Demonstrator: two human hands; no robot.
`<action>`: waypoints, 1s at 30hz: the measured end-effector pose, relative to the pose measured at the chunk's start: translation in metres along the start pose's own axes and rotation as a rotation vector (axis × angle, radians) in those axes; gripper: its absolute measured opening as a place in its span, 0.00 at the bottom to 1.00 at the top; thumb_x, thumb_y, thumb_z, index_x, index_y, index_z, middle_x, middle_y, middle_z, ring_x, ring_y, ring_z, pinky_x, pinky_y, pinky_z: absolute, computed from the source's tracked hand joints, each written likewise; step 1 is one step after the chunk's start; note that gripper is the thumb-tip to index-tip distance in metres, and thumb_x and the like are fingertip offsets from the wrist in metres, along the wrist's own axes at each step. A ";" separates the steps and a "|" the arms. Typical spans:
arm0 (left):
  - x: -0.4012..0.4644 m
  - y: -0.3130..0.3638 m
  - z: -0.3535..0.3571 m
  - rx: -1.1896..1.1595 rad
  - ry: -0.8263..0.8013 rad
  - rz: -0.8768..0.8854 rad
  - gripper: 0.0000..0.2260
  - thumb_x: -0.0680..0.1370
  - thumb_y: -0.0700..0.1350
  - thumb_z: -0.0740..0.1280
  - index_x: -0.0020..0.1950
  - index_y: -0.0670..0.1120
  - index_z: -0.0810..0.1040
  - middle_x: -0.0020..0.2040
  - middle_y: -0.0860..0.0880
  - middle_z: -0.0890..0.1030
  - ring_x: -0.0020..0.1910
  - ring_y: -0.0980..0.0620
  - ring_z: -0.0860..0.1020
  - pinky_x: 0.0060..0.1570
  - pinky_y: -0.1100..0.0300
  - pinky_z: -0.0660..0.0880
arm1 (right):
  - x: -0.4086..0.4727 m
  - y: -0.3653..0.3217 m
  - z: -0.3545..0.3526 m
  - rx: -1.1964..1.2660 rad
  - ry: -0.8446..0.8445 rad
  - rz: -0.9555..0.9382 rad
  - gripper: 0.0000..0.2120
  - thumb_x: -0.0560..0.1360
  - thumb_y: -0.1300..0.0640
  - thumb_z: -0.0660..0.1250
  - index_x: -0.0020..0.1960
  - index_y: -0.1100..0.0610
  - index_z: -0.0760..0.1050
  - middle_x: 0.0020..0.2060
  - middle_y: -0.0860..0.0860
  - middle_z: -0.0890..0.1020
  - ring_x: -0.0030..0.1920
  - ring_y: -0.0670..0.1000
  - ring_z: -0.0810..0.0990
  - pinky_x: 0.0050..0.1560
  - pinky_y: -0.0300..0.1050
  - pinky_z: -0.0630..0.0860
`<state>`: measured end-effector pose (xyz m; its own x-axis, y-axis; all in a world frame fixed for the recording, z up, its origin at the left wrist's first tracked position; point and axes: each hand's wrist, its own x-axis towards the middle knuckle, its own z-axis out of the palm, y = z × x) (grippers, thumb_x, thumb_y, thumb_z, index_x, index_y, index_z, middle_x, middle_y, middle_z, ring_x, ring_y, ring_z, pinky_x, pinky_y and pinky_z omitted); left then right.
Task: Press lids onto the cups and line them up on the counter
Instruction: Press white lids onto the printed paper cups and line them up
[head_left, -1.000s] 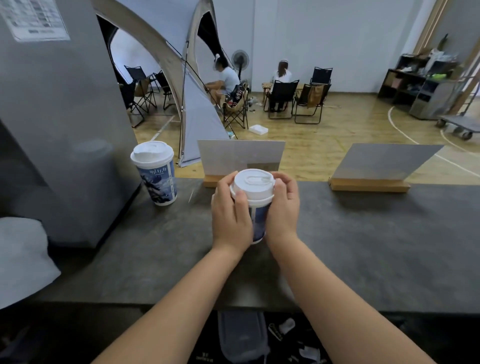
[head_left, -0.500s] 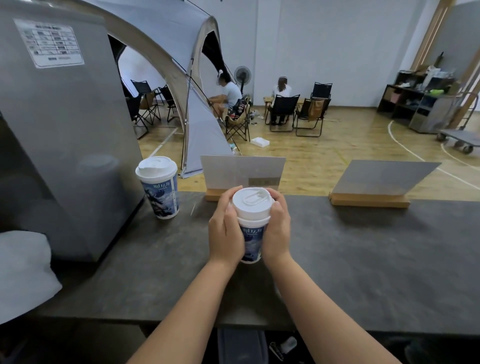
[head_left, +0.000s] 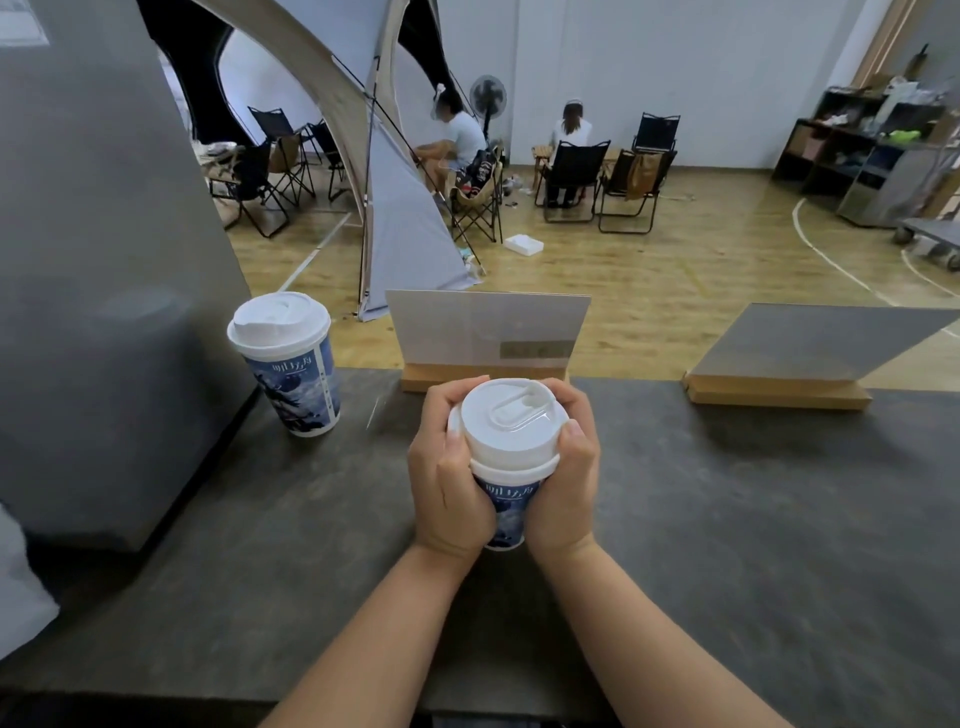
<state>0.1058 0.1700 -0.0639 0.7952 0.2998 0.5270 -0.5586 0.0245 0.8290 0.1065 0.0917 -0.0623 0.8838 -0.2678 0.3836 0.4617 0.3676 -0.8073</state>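
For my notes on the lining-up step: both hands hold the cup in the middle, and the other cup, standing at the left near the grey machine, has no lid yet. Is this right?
Not quite. In the head view the other cup at the left already wears a white lid. The rest holds: the left hand and right hand both hold the middle cup, and the other cup stands near the grey machine.

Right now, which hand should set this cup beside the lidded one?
Left, probably. The left hand grips the held cup on the side facing the lidded cup; the right hand would cross over.
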 end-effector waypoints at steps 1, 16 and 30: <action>0.000 -0.002 0.000 -0.010 -0.008 -0.008 0.13 0.74 0.46 0.57 0.54 0.48 0.77 0.51 0.47 0.83 0.51 0.43 0.81 0.46 0.37 0.78 | 0.000 0.001 -0.001 -0.011 0.000 -0.007 0.19 0.70 0.45 0.58 0.51 0.58 0.73 0.44 0.54 0.81 0.44 0.50 0.81 0.40 0.42 0.78; -0.002 0.003 -0.001 0.192 0.019 0.015 0.11 0.77 0.38 0.59 0.53 0.49 0.77 0.50 0.57 0.82 0.51 0.55 0.81 0.47 0.54 0.79 | 0.000 -0.003 0.001 -0.034 0.030 0.005 0.19 0.70 0.46 0.59 0.52 0.59 0.74 0.46 0.58 0.80 0.45 0.53 0.81 0.42 0.45 0.79; -0.024 0.028 -0.010 0.362 0.109 -0.033 0.05 0.78 0.52 0.54 0.48 0.54 0.68 0.44 0.58 0.76 0.45 0.60 0.76 0.41 0.62 0.71 | -0.018 -0.013 -0.003 -0.240 0.030 -0.001 0.21 0.76 0.43 0.54 0.60 0.54 0.75 0.54 0.54 0.81 0.55 0.55 0.81 0.54 0.52 0.79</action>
<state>0.0691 0.1735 -0.0555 0.7710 0.4048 0.4917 -0.3976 -0.2972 0.8681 0.0844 0.0887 -0.0599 0.8792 -0.2961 0.3733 0.4279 0.1463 -0.8919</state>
